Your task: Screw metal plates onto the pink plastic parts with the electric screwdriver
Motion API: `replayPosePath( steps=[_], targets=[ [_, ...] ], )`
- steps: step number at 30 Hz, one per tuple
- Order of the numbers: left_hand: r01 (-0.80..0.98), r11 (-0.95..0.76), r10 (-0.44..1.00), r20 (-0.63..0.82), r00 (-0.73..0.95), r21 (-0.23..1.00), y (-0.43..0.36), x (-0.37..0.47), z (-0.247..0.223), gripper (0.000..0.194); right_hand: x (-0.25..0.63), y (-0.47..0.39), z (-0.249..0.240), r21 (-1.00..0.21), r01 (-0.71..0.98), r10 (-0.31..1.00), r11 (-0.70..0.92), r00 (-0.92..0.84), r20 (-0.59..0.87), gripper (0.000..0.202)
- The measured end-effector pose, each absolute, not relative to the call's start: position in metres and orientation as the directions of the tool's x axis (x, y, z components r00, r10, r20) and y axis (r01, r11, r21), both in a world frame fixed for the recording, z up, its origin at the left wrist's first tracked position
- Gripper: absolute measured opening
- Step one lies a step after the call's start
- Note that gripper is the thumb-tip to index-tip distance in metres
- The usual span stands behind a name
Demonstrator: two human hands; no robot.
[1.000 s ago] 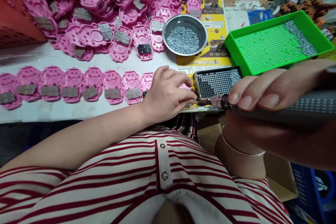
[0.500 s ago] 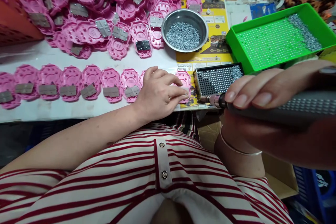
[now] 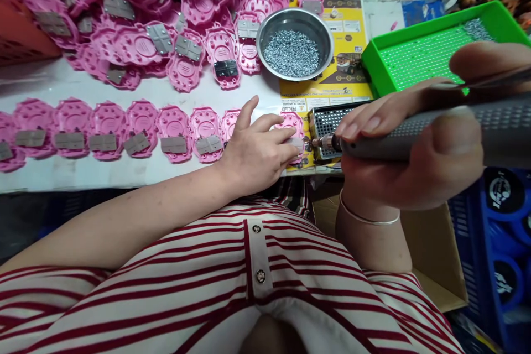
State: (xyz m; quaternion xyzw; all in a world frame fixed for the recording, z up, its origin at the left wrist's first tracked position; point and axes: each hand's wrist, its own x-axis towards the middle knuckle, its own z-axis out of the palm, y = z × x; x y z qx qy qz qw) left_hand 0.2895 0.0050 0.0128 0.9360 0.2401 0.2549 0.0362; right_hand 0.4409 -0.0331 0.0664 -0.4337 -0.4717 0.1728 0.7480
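My left hand (image 3: 255, 155) lies over the right end of a row of pink plastic casings, its fingers spread. Its fingertips rest on the last pink casing (image 3: 292, 120), at the small grey plate (image 3: 295, 145) on it. Wrapped in my right hand (image 3: 394, 182) is a grey electric screwdriver (image 3: 388, 145), held level and pointing left. Its tip is close to the right edge of that casing; whether it touches cannot be made out. Behind the bit stands a small black perforated screw tray (image 3: 327, 117), partly covered by my right hand.
A steel bowl (image 3: 328, 52) of screws stands behind my left hand. A green tray (image 3: 375, 63) with screws lies at the right. More pink casings (image 3: 182, 69) are heaped at the back left, beside an orange basket (image 3: 25, 22). Below right is a blue crate (image 3: 467, 232).
My right hand has brought the screwdriver left, its tip now close to the last casing. My left hand stays there, its index finger lifted more. The view has shifted slightly.
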Motion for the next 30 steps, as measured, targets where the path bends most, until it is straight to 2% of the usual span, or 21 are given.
replayPosePath(
  steps=[3, 5, 8, 11, 15, 20, 30],
  targets=[
    [0.421, -0.898, 0.428, 0.478, 0.767, 0.127, 0.005, 0.292, 0.012, 0.016, 0.442, -0.036, 0.071, -0.842, 0.13, 0.694, 0.524, 0.509, 0.51, 0.035],
    [0.426, -0.9, 0.416, 0.482, 0.771, 0.095, 0.004, 0.291, 0.012, 0.019, 0.444, -0.036, 0.073, -0.899, 0.117, 0.777, 0.422, 0.464, 0.425, 0.043],
    [0.437, -0.895, 0.426, 0.475, 0.77, 0.095, 0.003, 0.288, 0.012, 0.023, 0.448, -0.034, 0.072, -0.934, 0.087, 0.842, 0.348, 0.409, 0.352, 0.05],
    [0.445, -0.891, 0.43, 0.482, 0.763, 0.09, 0.003, 0.286, 0.012, 0.021, 0.449, -0.032, 0.07, -0.938, 0.08, 0.856, 0.338, 0.387, 0.342, 0.05],
    [0.444, -0.889, 0.44, 0.465, 0.768, 0.108, 0.005, 0.287, 0.01, 0.026, 0.444, -0.029, 0.066, -0.89, 0.088, 0.79, 0.447, 0.429, 0.439, 0.041],
    [0.403, -0.866, 0.494, 0.379, 0.782, 0.297, 0.012, 0.289, 0.01, 0.034, 0.439, -0.023, 0.065, -0.729, 0.065, 0.597, 0.682, 0.527, 0.605, 0.017],
    [0.37, -0.877, 0.464, 0.34, 0.818, 0.307, 0.017, 0.289, 0.011, 0.032, 0.442, -0.021, 0.06, -0.739, 0.047, 0.617, 0.672, 0.517, 0.593, 0.022]
  ],
)
